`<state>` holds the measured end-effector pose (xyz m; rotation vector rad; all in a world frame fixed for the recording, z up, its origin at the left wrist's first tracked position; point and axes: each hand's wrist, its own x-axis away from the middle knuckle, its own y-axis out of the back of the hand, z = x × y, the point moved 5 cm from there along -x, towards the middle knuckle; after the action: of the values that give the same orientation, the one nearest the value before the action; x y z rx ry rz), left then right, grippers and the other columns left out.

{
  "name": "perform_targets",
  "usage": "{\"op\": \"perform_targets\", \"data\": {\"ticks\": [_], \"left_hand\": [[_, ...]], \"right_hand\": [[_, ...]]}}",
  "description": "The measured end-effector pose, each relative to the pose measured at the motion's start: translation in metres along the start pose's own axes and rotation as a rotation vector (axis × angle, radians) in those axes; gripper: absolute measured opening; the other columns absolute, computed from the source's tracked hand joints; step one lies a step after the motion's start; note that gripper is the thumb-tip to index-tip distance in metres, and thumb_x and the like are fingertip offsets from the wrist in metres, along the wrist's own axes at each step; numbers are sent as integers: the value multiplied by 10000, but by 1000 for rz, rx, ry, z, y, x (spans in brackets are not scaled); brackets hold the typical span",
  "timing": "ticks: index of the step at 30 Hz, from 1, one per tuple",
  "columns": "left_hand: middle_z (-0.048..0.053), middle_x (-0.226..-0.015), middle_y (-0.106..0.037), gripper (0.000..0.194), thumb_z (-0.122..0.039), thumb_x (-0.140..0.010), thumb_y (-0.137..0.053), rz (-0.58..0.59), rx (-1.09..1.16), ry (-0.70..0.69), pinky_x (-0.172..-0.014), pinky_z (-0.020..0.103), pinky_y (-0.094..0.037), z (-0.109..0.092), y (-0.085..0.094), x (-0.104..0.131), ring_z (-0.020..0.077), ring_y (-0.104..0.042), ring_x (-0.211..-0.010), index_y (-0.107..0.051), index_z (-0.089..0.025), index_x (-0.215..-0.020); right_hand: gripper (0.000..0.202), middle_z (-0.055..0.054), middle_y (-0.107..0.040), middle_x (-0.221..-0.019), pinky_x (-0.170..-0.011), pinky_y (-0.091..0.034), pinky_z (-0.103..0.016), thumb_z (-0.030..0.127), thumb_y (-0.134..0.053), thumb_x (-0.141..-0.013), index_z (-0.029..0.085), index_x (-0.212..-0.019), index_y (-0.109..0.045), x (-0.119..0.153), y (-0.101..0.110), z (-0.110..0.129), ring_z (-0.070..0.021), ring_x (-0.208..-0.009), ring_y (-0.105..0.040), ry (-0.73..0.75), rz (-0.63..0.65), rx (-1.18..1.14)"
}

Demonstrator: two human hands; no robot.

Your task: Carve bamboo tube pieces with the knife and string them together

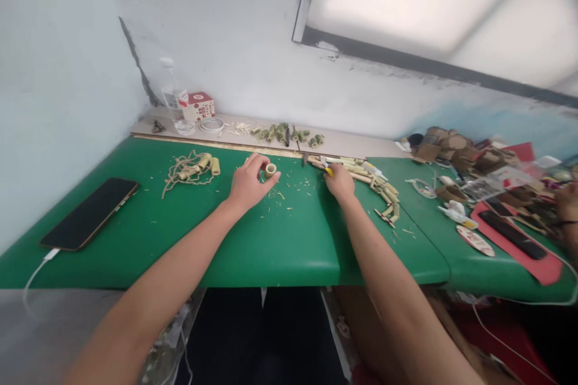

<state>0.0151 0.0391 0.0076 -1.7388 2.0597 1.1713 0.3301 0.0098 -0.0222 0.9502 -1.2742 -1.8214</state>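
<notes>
My left hand (251, 181) grips a short hollow bamboo piece (270, 171) between thumb and fingers, its open end facing up. Closed around a yellow-handled knife (330, 172) is my right hand (341, 181), beside a pile of thin bamboo pieces (387, 194). Small shavings are scattered on the green table (280, 246) between my hands. To the left of my left hand, bamboo pieces (215, 166) lie with tangled string (174, 173).
A phone (90, 213) with a cable lies at the left. Behind stand a plastic bottle (177, 102) and a small box (201, 107), near more bamboo pieces (280, 132). Clutter and a red sheet (548, 264) occupy the right, where another person's hand (568, 204) shows.
</notes>
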Motion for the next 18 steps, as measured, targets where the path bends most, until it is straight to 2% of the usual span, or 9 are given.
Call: {"op": "perform_targets", "data": {"ticks": [4, 9, 18], "left_hand": [[-10, -905, -603, 198, -328, -916, -728, 2, -8, 11, -645, 265, -384, 4, 0, 0, 112, -482, -657, -560, -223, -910], [-12, -910, -603, 193, -330, -919, -730, 1, -27, 16, -650, 266, -382, 9, -1, 0, 110, -482, -656, -570, -222, -930], [-18, -910, -595, 191, -313, -920, -730, 15, -27, 34, -658, 267, -374, 12, -2, 0, 108, -479, -664, -565, -218, -917]], "right_hand": [[460, -185, -734, -1398, -966, -528, -389, 221, -548, -968, 158, -1385, -732, -11, 9, -1, -331, -1231, -681, 80, -34, 48], [422, -170, -786, -1305, -893, -500, -342, 270, -576, -1003, 184, -1382, -741, -20, 11, 1, -319, -1186, -715, 143, 59, 154], [339, -198, -787, -1279, -861, -483, -335, 264, -582, -1041, 151, -1298, -772, -28, 8, 7, -321, -1156, -728, 216, 103, 256]]}}
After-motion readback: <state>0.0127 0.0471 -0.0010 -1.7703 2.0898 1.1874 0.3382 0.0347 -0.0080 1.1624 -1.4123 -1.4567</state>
